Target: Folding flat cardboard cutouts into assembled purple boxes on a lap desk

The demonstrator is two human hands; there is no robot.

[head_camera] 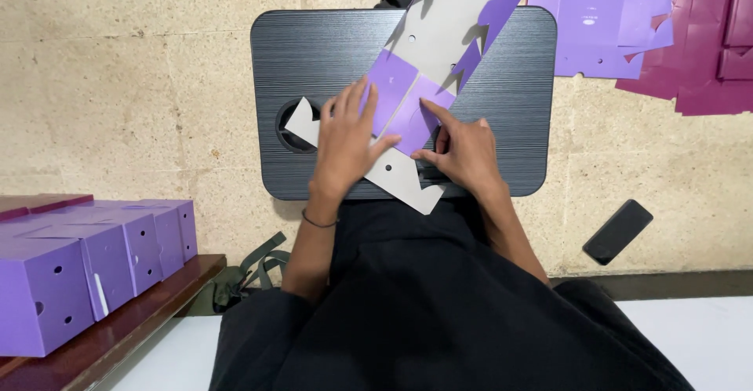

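Head view: just the one camera, looking straight down at a lap desk.
Desk (329, 46): dark grey with rounded corners, sitting on the person's lap over a beige floor, with a round hole at its left side.
Blank (439, 30): flat box cardboard, grey inside with purple flaps, lying diagonally across the desk from top right to bottom left.
Left hand (345, 144): flat and open, fingers spread, palm pressing down on the purple flap near the blank's middle.
Right hand (463, 152): just beside the left, not touching it, index finger stretched out pushing on the purple flap's edge, thumb tucked low. Not gripping anything, more like pinning.
Boxes (86, 261): finished purple ones lined up on a wooden bench, bottom left.
Stack (627, 22): loose purple and magenta blanks on the floor, top right.
Phone (617, 231): black, on the floor right of the desk, well apart from both hands.
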